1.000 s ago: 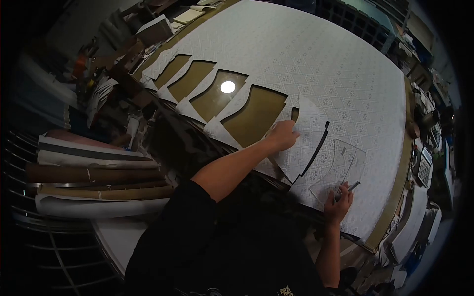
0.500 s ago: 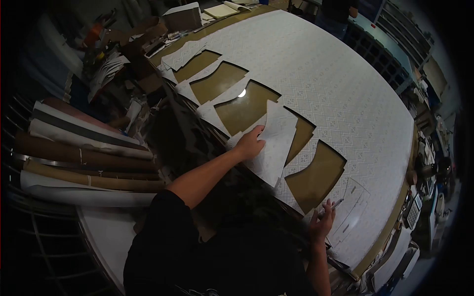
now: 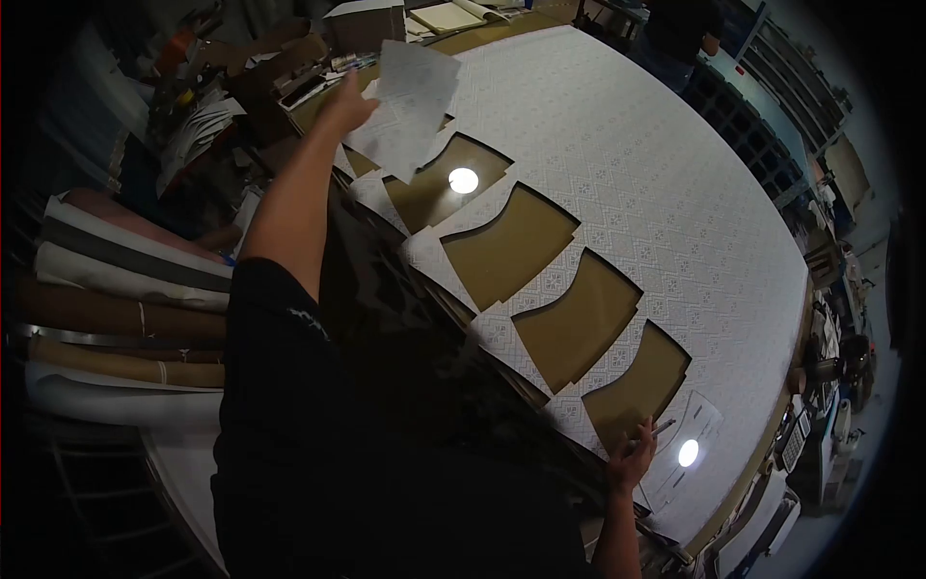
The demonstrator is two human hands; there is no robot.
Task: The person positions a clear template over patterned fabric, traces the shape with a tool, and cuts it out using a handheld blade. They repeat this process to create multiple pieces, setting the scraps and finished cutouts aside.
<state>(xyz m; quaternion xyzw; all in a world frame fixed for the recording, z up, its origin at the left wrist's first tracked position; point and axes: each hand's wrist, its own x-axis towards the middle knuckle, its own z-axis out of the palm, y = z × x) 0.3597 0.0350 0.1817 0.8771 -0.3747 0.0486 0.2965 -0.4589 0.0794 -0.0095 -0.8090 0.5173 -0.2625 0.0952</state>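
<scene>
White cut piece (image 3: 417, 104) hung over the sheet (image 3: 617, 154) at its far-left end, edge-pinched by the left hand (image 3: 348, 108), presumably against creasing; the right hand (image 3: 631, 468), loosely curled, held a pen-like tool (image 3: 663, 427) (parked, I judged).

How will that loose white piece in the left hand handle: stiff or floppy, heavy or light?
The white piece seems fairly stiff: gripped near one edge by the left hand, it stays spread out without obvious drooping. It's probably light, since it looks thin and one hand holds it up. Being flat, it seems unlikely to roll.
</scene>
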